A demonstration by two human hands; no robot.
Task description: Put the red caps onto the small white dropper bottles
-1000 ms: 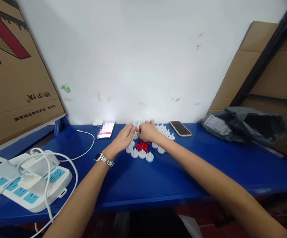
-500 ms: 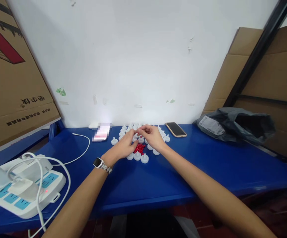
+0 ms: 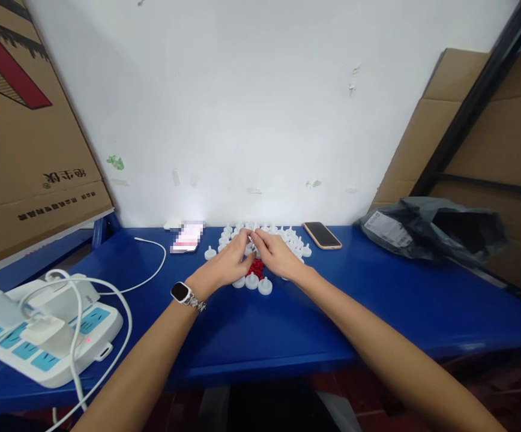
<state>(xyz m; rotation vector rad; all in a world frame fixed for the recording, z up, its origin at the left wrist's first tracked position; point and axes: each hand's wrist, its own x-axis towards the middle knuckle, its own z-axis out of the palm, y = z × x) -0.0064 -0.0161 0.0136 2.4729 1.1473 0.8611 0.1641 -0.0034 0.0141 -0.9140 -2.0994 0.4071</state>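
Note:
My left hand and my right hand meet at the fingertips above a cluster of parts on the blue table. Both have fingers bent into a pinch, and whatever lies between them is hidden. Below and between the palms is a small heap of red pieces. Around it stand many round white caps with a thin upright spout, such as the near white cap and a lone white cap left of my left hand. More white caps spread behind my hands toward the wall.
A phone lies right of the caps, and a blurred-out bright object lies left. A dark plastic bag sits at the right. A white power strip with looping cables fills the left. Blue table against a wall.
My right hand's fingers have drawn in tighter against the left fingertips and now point more upward. The whole view has shifted slightly; the caps and red pieces look otherwise the same.

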